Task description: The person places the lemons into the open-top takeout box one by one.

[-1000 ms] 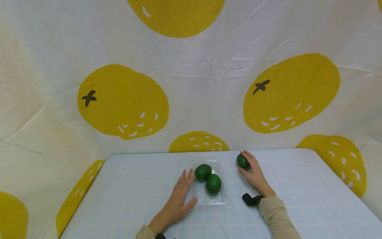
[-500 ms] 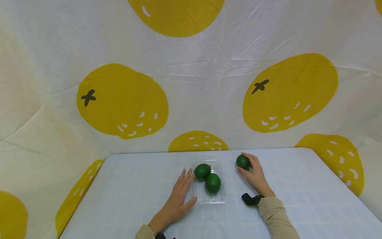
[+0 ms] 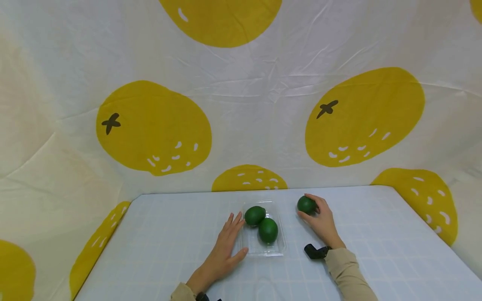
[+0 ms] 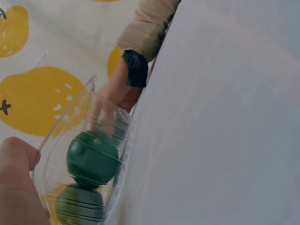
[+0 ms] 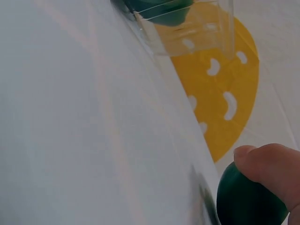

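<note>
A clear plastic tray [image 3: 263, 251] stands on the table with two green limes [image 3: 255, 216] in it, one touching the other. My left hand [image 3: 226, 246] lies along the tray's left side, fingers straight and spread, fingertips at its wall. In the left wrist view the thumb [image 4: 18, 173] is beside the tray wall [image 4: 65, 117]. To the right of the tray, my right hand [image 3: 321, 221] holds a third lime [image 3: 305, 204] between thumb and fingers, at the table's far part. The right wrist view shows the thumb on this lime [image 5: 248, 201]; the other fingers are out of sight there.
A pale blue checked cloth [image 3: 169, 238] covers the table. Behind its far edge hangs a white curtain [image 3: 256, 125] printed with large yellow fruits. A black wrist camera [image 3: 316, 251] juts from the right wrist, left of the sleeve.
The right fingers have slid back slightly around the lime, so more of its top shows. The left hand, the tray and its two limes stay in place.
</note>
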Tool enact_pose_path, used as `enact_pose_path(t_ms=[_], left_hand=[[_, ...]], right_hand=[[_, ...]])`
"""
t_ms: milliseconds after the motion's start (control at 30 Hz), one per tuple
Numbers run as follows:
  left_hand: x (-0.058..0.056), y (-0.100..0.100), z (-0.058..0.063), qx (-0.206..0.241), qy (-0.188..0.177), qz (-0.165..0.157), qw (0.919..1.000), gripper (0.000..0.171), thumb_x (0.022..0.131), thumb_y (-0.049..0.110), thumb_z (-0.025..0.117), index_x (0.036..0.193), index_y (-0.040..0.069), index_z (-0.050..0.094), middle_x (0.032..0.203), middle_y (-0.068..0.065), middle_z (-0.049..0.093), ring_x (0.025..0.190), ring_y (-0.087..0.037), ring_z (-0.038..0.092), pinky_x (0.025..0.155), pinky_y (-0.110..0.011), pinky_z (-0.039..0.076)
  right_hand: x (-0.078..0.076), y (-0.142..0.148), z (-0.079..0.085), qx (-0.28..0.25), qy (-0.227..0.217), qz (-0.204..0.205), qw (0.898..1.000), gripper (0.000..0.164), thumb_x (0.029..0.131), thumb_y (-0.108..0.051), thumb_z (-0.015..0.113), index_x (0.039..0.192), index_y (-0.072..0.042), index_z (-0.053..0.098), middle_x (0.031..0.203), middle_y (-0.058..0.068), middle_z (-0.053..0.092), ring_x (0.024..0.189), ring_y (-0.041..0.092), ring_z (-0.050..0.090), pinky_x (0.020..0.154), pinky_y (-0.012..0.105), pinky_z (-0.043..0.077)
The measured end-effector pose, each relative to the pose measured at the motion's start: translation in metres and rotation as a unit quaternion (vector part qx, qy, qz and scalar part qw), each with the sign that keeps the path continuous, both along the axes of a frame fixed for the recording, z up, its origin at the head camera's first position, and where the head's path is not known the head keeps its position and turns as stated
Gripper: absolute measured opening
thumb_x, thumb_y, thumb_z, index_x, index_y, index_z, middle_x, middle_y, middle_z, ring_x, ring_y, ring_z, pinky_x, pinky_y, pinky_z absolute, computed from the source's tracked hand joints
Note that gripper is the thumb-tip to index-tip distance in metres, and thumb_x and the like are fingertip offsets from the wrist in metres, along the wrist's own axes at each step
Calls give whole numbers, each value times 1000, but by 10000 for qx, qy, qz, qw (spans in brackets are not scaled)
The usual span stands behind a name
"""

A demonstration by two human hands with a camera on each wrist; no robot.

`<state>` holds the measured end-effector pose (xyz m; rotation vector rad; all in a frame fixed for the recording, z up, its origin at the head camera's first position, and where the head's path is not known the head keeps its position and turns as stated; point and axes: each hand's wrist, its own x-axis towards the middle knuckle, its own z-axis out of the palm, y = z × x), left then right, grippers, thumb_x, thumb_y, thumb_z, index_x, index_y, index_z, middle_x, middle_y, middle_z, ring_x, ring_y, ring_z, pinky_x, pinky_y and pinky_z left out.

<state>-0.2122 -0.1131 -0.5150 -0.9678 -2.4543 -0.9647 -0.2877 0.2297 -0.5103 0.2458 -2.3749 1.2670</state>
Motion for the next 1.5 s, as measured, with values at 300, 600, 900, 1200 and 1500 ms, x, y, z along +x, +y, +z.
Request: enact_pose_path(t_ms=[300,600,900,1200,1500], left_hand=[[0,1,0,18,-63,-27,10000,69,92,39,51,147,6,27,156,-8,16,142,-37,8,108,-57,15],[0,1,-1,64,11,-45,10000,69,91,38,52,147,6,27,156,-11,18,142,-37,9,108,-58,15],[0,0,-2,42,-2,-21,10000,69,91,38,52,148,7,26,156,-9,17,142,-36,9,108,-56,14],[0,-1,-1,-25,-54,51,10000,69,92,40,51,148,9,26,157,-7,16,143,-34,8,108,-57,16],[-1,0,-3,37,-116,9,9999,69,92,41,50,148,10,26,157,-6,15,143,-32,6,109,-53,13]], right_hand=[[0,-3,3,-293,0,12,9996,64,73,-29,80,131,-22,53,126,3,50,107,16,48,86,18,42],[3,-16,26,-590,333,496,9965,63,73,-20,81,130,-16,55,125,6,52,106,17,51,87,11,42],[29,-43,80,-586,548,912,9926,59,73,-10,80,127,-4,55,124,9,54,105,21,53,89,18,46],[46,-69,108,-231,893,1571,9833,58,71,-6,81,123,-5,56,121,9,55,104,18,53,87,23,47],[58,-95,115,30,1283,2588,9574,59,67,-3,83,121,0,57,121,14,55,110,26,53,86,36,51]])
